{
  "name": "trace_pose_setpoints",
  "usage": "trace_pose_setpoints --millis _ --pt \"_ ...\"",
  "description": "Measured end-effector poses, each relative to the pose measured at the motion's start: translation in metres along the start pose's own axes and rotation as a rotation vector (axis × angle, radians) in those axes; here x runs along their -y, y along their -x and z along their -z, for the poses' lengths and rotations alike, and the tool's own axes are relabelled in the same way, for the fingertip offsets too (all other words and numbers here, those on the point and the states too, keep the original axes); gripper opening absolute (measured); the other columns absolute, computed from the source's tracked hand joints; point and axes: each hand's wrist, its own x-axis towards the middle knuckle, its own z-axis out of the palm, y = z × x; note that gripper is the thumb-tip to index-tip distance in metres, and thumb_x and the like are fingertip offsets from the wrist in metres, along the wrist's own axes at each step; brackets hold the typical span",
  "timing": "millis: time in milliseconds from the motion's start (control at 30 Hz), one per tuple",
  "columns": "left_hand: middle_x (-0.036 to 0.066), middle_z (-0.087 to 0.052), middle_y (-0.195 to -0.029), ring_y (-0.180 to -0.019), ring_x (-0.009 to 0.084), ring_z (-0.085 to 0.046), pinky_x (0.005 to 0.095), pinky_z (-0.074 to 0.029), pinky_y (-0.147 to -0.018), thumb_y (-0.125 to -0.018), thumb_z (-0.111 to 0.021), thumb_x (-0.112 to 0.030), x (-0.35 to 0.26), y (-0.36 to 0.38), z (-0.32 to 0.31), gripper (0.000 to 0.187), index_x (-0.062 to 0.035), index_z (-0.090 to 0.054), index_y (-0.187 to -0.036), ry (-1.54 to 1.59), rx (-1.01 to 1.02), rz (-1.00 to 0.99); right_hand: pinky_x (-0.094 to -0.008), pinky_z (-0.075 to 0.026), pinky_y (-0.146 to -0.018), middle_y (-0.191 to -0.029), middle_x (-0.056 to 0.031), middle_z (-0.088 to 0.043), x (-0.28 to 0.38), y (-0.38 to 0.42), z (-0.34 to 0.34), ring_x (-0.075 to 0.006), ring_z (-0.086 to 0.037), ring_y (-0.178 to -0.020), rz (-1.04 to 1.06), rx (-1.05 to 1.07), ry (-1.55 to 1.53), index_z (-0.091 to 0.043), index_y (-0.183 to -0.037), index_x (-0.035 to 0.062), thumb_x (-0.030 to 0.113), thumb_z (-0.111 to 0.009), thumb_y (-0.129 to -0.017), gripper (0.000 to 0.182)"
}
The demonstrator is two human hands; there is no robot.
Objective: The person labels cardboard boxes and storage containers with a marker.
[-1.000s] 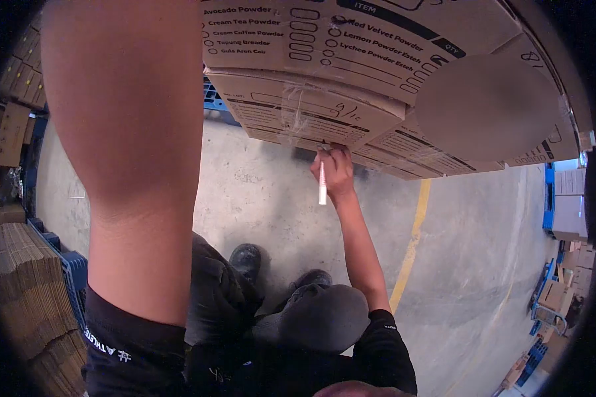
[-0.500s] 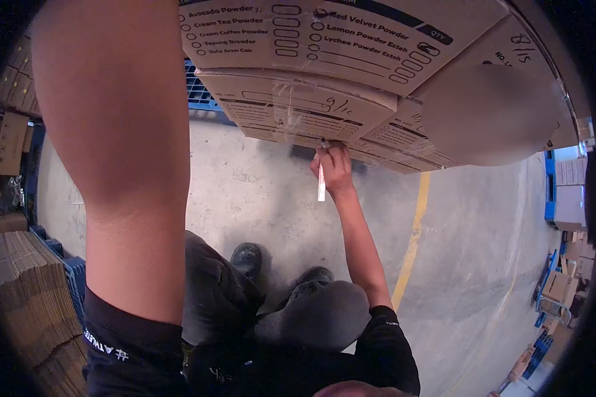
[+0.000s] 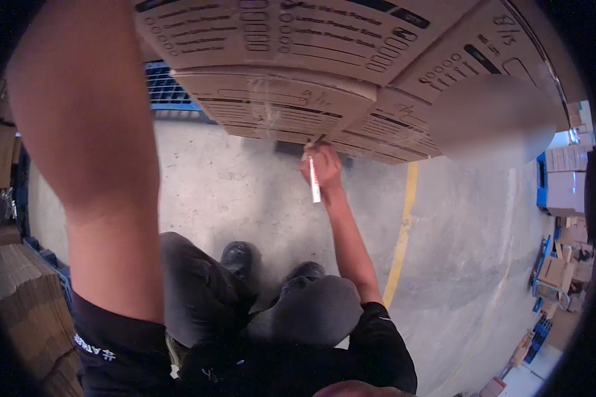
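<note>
My right hand (image 3: 326,167) is closed round a white marker pen (image 3: 315,188) with red print, its tip end at the lower edge of a cardboard box (image 3: 235,106). Handwritten marks and a strip of clear tape show on that box's printed face. Above it sits another carton (image 3: 331,33) printed with a list of powder names and tick ovals. My left forearm reaches up past the frame's top edge at the left, so the left hand is out of sight.
More cartons (image 3: 404,119) stand to the right of these, partly behind a blurred patch. A blue pallet (image 3: 169,86) shows behind the stack. Flattened cardboard (image 3: 26,291) is piled at the left. A yellow line (image 3: 401,245) crosses the concrete floor, and boxes on blue pallets line the far right.
My right hand with the marker has moved slightly lower along the box's bottom edge. The whole view has shifted, so boxes and legs appear further left.
</note>
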Motion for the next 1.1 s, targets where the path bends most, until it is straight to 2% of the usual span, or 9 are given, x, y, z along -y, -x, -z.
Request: trace_pose_setpoints --millis 200,467,633,733,767,833,867,967,1100 --pt "0.017 -0.068 -0.088 -0.084 0.0358 -0.065 0.0438 -0.051 -0.075 -0.087 -0.064 -0.033 0.011 -0.012 -0.006 0.030 -0.0032 -0.066 -0.089 -0.026 -0.006 0.016 -0.0378 -0.055 -0.067 -0.082 -0.0123 -0.065 0.040 0.000 0.039 -0.0311 -0.064 -0.072 -0.241 0.022 -0.233 -0.068 -0.090 0.0034 0.004 -0.072 -0.065 0.025" --pt "0.017 -0.069 -0.089 -0.086 0.0359 -0.065 0.0437 -0.051 -0.076 -0.087 -0.065 -0.032 0.004 -0.026 -0.028 0.029 -0.0035 -0.066 -0.090 -0.018 0.037 -0.016 -0.0382 -0.055 -0.062 -0.075 -0.0116 -0.063 0.053 -0.092 0.087 -0.0283 -0.065 -0.068 0.075 0.143 -0.478 -0.071 -0.082 0.0022 0.007 -0.074 -0.067 0.016" --pt "0.017 -0.069 -0.090 -0.087 0.0360 -0.065 0.0437 -0.051 -0.077 -0.087 -0.065 -0.032 0.010 -0.053 -0.046 0.029 -0.0037 -0.066 -0.091 -0.009 -0.001 0.053 -0.0385 -0.058 -0.068 -0.071 -0.0116 -0.064 0.088 -0.156 0.088 -0.0290 -0.065 -0.066 0.075 0.334 -0.716 -0.071 -0.081 0.0008 0.008 -0.068 -0.076 0.009" --pt "0.017 -0.069 -0.091 -0.087 0.0360 -0.065 0.0437 -0.051 -0.077 -0.087 -0.066 -0.032 0.015 -0.072 -0.071 0.028 -0.0038 -0.066 -0.092 0.055 -0.019 0.073 -0.0391 -0.057 -0.083 -0.092 -0.0130 -0.068 0.128 -0.154 0.063 -0.0295 -0.067 -0.085 0.099 0.474 -0.617 -0.071 -0.098 -0.0008 0.016 -0.068 -0.085 0.021" --pt "0.017 -0.069 -0.091 -0.088 0.0360 -0.065 0.0437 -0.051 -0.077 -0.087 -0.066 -0.032 0.016 -0.078 -0.080 0.028 -0.0038 -0.066 -0.092 0.078 -0.018 0.081 -0.0388 -0.053 -0.089 -0.104 -0.0133 -0.066 0.150 -0.146 0.056 -0.0292 -0.063 -0.096 -0.325 0.593 -0.702 -0.068 -0.109 0.0013 0.020 -0.069 -0.088 0.028" --pt "0.016 -0.069 -0.092 -0.088 0.0360 -0.065 0.0436 -0.051 -0.078 -0.087 -0.066 -0.032 0.017 -0.086 -0.099 0.028 -0.0039 -0.066 -0.092 0.135 -0.002 0.099 -0.0384 -0.050 -0.095 -0.116 -0.0136 -0.063 0.171 -0.150 0.022 -0.0288 -0.060 -0.107 -0.751 0.695 -0.755 -0.065 -0.121 0.0034 0.024 -0.069 -0.091 0.036" --pt "0.016 -0.069 -0.092 -0.088 0.0360 -0.065 0.0436 -0.051 -0.078 -0.087 -0.066 -0.031 0.018 -0.090 -0.107 0.028 -0.0039 -0.066 -0.092 0.168 0.010 0.110 -0.0401 -0.051 -0.087 -0.114 -0.0129 -0.064 0.172 -0.151 -0.004 -0.0283 -0.062 -0.098 -0.498 0.873 -0.635 -0.067 -0.118 0.0051 0.024 -0.069 -0.091 0.033" --pt "0.016 -0.070 -0.092 -0.089 0.0360 -0.065 0.0436 -0.051 -0.078 -0.087 -0.066 -0.031 0.015 -0.106 -0.126 0.028 -0.0040 -0.066 -0.092 0.272 0.052 0.107 -0.0393 -0.050 -0.072 -0.099 -0.0126 -0.063 0.211 -0.200 -0.075 -0.0261 -0.061 -0.079 -0.326 0.805 -0.622 -0.069 -0.113 0.0057 0.012 -0.069 -0.089 0.025" --pt "0.016 -0.070 -0.093 -0.090 0.0361 -0.065 0.0436 -0.051 -0.079 -0.087 -0.067 -0.031 0.019 -0.129 -0.135 0.028 -0.0042 -0.066 -0.093 0.411 0.121 0.101 -0.0338 -0.050 -0.067 -0.090 -0.0154 -0.063 0.228 -0.284 -0.152 -0.0243 -0.061 -0.075 -0.130 0.393 -0.527 -0.065 -0.113 -0.0013 0.005 -0.070 -0.087 0.027"
